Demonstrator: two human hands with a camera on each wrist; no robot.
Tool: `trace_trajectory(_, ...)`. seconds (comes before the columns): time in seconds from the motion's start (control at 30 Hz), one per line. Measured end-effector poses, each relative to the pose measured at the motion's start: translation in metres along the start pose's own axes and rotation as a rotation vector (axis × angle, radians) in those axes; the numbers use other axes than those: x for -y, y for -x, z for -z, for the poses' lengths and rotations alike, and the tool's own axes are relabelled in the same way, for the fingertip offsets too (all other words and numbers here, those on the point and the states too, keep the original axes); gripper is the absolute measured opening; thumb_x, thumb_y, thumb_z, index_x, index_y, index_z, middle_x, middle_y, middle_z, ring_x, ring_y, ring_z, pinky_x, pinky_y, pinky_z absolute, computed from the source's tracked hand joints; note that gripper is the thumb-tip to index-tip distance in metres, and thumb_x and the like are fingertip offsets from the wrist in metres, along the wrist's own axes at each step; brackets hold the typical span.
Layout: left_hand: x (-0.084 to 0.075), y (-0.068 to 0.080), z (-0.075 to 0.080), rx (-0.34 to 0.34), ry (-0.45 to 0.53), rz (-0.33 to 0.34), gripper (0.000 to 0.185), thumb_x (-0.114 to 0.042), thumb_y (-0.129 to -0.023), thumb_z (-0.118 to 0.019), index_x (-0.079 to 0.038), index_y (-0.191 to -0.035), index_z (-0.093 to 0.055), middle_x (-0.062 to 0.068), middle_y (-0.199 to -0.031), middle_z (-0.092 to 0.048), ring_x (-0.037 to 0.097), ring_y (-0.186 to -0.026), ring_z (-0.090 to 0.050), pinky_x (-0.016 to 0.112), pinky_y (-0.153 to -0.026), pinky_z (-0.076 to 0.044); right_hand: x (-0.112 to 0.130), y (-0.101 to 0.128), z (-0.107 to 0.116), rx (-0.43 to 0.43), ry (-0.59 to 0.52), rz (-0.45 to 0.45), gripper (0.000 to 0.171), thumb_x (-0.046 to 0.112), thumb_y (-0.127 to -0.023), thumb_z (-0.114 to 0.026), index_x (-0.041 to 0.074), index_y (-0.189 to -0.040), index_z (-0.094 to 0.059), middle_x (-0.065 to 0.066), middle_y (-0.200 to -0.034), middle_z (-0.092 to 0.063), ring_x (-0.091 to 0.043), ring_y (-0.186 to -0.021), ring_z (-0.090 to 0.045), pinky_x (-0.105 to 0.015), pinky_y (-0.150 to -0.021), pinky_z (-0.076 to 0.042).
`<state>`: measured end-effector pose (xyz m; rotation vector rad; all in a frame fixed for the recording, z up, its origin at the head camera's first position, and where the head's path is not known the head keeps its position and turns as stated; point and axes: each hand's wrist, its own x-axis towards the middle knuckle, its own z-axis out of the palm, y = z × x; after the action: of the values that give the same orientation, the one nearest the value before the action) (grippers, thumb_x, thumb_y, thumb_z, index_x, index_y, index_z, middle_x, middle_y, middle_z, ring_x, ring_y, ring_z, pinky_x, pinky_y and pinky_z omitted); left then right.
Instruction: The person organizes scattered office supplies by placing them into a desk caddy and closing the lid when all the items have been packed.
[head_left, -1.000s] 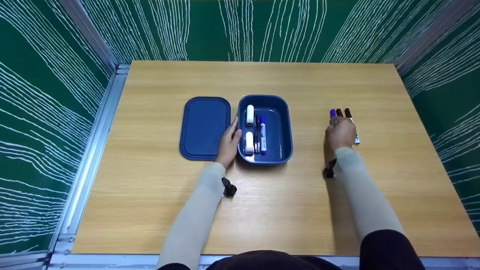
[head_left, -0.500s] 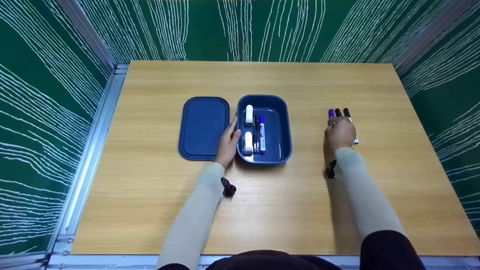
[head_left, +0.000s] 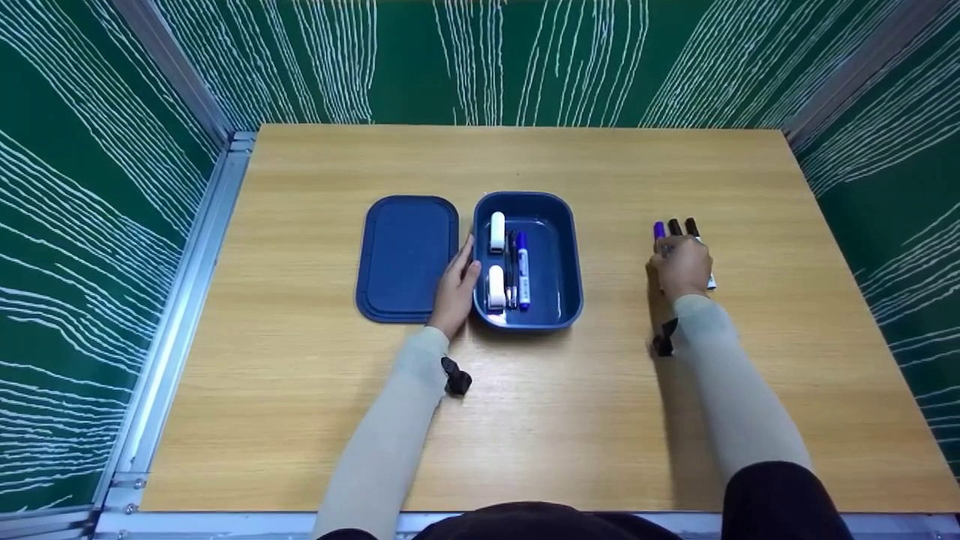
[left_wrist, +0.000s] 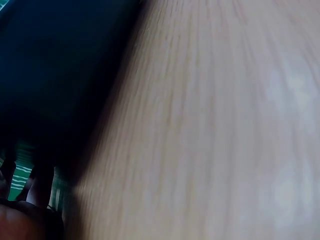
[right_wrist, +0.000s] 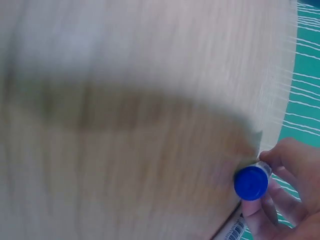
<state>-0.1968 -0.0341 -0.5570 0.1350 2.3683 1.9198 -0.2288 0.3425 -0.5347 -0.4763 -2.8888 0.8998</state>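
Note:
My left hand (head_left: pixel 454 292) rests with straight fingers along the left wall of an open blue plastic box (head_left: pixel 559 315). In the left wrist view the dark box side (left_wrist: pixel 55 65) hides much of that hand. Inside the box lie two white rounded items (head_left: pixel 496 286), a blue-capped marker (head_left: pixel 523 270) and a slim dark pen (head_left: pixel 511 270). Over on the right, my right hand (head_left: pixel 682 266) pinches a blue-purple marker (right_wrist: pixel 251 183) between thumb and fingers. Two dark-capped markers (head_left: pixel 691 226) lie beside it, partly covered by the hand.
The flat blue lid (head_left: pixel 409 255) lies on the wooden table (head_left: pixel 570 420) left of the box, close to my left hand. Green panels (head_left: pixel 420 67) with white wavy lines and metal posts (head_left: pixel 184 67) border the table.
The purple marker's cap has shifted slightly left, away from the two dark-capped markers, with my right hand on it. My left hand has stayed at the box.

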Motion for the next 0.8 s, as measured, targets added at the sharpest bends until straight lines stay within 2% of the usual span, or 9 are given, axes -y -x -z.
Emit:
trace_trajectory(0.13,-0.0005,-0.0007,-0.0003,-0.007,0.000,0.006,0.052,-0.029,-0.106,-0.042,-0.027,-0.156,-0.028,-0.001,-0.162,-0.026,0.021,-0.150,-0.021,0.041,-0.123,-0.017,0.0010,0.0018,0.0001,0.017,-0.046,-0.027,0.036,0.004,-0.089,-0.061,0.002,-0.125,-0.067,-0.021,-0.122,-0.067,-0.031,-0.102,-0.066,-0.037,-0.077,-0.057)
trace_trajectory(0.27,-0.0023,-0.0011,-0.0001,-0.009,-0.011,0.003,0.052,-0.026,-0.106,-0.043,-0.025,-0.156,-0.029,0.000,-0.162,-0.028,0.022,-0.149,-0.022,0.039,-0.122,-0.019,0.0018,0.0032,0.0003,0.034,-0.089,-0.055,0.036,0.006,-0.089,-0.063,0.004,-0.125,-0.068,-0.019,-0.123,-0.067,-0.028,-0.100,-0.066,-0.021,-0.067,-0.051)
trace_trajectory(0.4,-0.0030,-0.0010,0.0003,-0.006,-0.024,-0.003,0.052,-0.026,-0.106,-0.043,-0.023,-0.156,-0.029,0.001,-0.162,-0.028,0.022,-0.149,-0.022,0.038,-0.122,-0.019,0.0006,0.0033,-0.0008,0.045,-0.144,-0.068,0.035,0.007,-0.091,-0.064,0.004,-0.125,-0.067,-0.018,-0.125,-0.066,-0.026,-0.103,-0.064,-0.012,-0.060,-0.046)
trace_trajectory(0.63,-0.0016,-0.0013,0.0010,-0.009,-0.025,0.016,0.052,-0.027,-0.106,-0.043,-0.026,-0.156,-0.029,0.001,-0.162,-0.027,0.022,-0.150,-0.022,0.039,-0.122,-0.018,-0.0014,0.0049,-0.0022,0.062,-0.209,-0.069,0.034,0.007,-0.091,-0.064,0.005,-0.124,-0.067,-0.017,-0.130,-0.062,-0.029,-0.115,-0.064,-0.008,-0.059,-0.047)
trace_trajectory(0.8,-0.0003,-0.0010,0.0007,-0.009,-0.023,0.010,0.052,-0.025,-0.106,-0.043,-0.025,-0.156,-0.029,0.001,-0.162,-0.028,0.022,-0.149,-0.022,0.038,-0.122,-0.018,0.0001,0.0093,-0.0033,0.050,-0.233,-0.064,0.032,0.009,-0.092,-0.064,0.004,-0.123,-0.068,-0.018,-0.129,-0.063,-0.027,-0.111,-0.065,-0.009,-0.061,-0.049)
